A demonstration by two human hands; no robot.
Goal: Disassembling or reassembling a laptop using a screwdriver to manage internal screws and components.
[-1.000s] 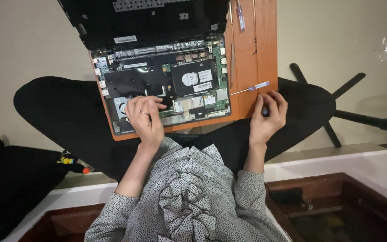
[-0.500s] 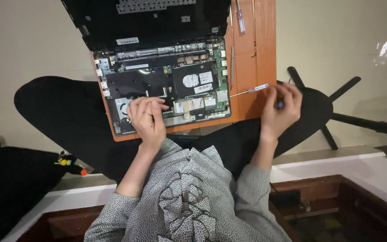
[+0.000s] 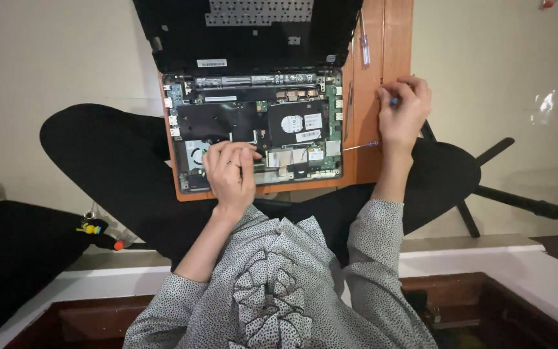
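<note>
Laptop (image 3: 253, 129), opened up with its circuit board bare, lies on the orange wooden board (image 3: 392, 64) across my lap. My left hand (image 3: 230, 171) rests flat on the lower part of the internals, fingers loosely spread and gripping nothing. My right hand (image 3: 405, 113) sits on the board beside the laptop, fingers curled around a small blue-tipped tool (image 3: 394, 101). A slim screwdriver (image 3: 360, 146) lies just below that hand.
</note>
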